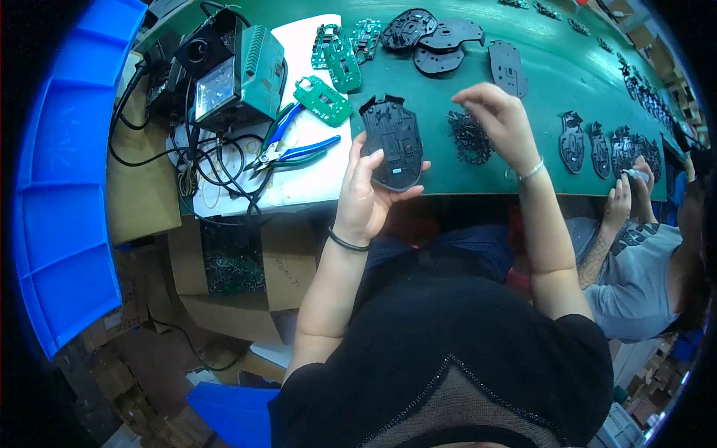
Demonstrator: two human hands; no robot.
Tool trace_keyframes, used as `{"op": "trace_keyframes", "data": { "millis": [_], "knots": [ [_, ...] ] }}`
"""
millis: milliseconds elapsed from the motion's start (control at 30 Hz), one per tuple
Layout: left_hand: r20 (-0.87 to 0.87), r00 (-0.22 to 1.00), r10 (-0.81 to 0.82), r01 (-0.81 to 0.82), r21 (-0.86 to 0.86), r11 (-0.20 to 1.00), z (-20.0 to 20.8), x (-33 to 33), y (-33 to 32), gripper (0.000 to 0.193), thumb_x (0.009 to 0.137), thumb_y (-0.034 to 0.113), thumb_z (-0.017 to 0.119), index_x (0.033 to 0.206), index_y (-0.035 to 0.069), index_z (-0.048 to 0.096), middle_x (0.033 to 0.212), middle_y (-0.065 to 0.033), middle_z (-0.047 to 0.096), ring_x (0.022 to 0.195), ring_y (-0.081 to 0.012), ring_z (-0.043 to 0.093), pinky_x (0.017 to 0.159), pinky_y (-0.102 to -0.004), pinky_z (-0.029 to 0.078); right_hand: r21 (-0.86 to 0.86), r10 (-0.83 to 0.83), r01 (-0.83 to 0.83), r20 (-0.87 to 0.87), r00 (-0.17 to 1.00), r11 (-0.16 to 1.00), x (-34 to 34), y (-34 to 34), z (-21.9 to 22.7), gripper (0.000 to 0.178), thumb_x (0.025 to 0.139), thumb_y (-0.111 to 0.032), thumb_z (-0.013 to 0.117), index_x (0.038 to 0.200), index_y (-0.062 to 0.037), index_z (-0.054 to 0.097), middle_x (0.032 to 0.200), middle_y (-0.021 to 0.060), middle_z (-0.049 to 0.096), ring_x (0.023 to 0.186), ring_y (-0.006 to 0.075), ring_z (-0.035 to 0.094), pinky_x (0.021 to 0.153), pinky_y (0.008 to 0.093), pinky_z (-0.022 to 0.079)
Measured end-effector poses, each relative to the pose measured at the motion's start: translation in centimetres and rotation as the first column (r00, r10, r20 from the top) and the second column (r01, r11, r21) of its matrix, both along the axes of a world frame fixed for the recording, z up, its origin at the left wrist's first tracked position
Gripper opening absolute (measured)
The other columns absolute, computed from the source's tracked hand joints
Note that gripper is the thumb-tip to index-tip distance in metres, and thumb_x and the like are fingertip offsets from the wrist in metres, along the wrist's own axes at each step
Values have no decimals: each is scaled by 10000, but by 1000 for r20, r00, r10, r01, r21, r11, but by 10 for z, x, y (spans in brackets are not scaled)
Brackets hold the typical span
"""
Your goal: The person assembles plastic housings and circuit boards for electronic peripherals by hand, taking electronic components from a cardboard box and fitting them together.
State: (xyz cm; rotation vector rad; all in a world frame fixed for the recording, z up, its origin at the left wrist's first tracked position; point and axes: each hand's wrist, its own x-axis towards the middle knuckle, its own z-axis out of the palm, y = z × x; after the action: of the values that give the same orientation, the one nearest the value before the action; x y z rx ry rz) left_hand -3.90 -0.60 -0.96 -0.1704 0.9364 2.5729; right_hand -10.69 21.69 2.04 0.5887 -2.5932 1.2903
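Observation:
My left hand (364, 183) is closed around a black plastic mouse base shell (393, 142), held up over the bench's near edge with its ribbed inside showing. The thumb lies along its left side and fingertips show at its right edge. To the right, my right hand (499, 116) hovers with bent fingers and the thumb apart from them; nothing can be made out in it. Just below its fingers sits a heap of small black parts (469, 139) on the green bench top. Black mouse shells (457, 33) lie stacked beyond, with a flat black plate (508, 69) beside them.
Left of the shell, green circuit boards (323, 101) and blue-handled pliers (293, 145) rest on white paper. A soldering station (243, 75) with tangled black cables stands further left, near a blue bin (71, 179). At right a co-worker (635, 261) handles similar black shells (572, 142).

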Motion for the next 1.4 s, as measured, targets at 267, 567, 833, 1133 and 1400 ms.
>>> {"op": "trace_keyframes", "data": {
  "millis": [267, 567, 833, 1133, 1400],
  "knots": [
    [-85, 996, 5, -14, -107, 994, 2, 2, 1, 675, 842, -15, 491, 1396, 117, 127, 1166, -169, 530, 978, -283, 618, 656, -310, 586, -570, 262, 76, 488, 833, 818, 48, -36, 11, 65, 824, -32, 642, 867, 16, 648, 775, 38, 646, 680, 82, 611, 615, 202, 492],
    [-166, 985, 39, -69, -178, 982, 4, 8, 3, 610, 813, -35, 530, 1351, 44, 252, 1117, -120, 543, 932, -192, 609, 655, -288, 582, -324, 143, -24, 351, 925, 946, 50, -51, -7, 78, 741, -65, 710, 776, -12, 664, 723, 19, 523, 598, 82, 506, 529, 219, 388],
    [-190, 981, 28, -73, -237, 969, 7, 9, -1, 607, 812, -38, 512, 1349, 21, 238, 1103, -126, 546, 917, -185, 611, 637, -272, 580, -237, 141, -57, 351, 926, 970, 48, -55, 2, 73, 742, -54, 702, 765, -3, 655, 722, 39, 529, 591, 103, 530, 529, 228, 399],
    [-209, 977, 31, -79, -223, 972, 8, 8, -2, 591, 809, -41, 503, 1338, 16, 246, 1060, -130, 573, 875, -188, 629, 634, -265, 577, -168, 139, -86, 331, 933, 982, 47, -58, 11, 58, 740, -35, 687, 763, 5, 651, 719, 52, 531, 587, 114, 545, 529, 236, 412],
    [-205, 978, 33, -78, -216, 973, 9, 10, -1, 579, 804, -49, 492, 1328, 7, 252, 1056, -134, 574, 861, -192, 633, 625, -263, 574, -196, 161, -97, 342, 926, 976, 49, -57, 12, 50, 745, -18, 678, 770, 13, 647, 733, 56, 534, 598, 118, 560, 525, 233, 415]
  ]
}}
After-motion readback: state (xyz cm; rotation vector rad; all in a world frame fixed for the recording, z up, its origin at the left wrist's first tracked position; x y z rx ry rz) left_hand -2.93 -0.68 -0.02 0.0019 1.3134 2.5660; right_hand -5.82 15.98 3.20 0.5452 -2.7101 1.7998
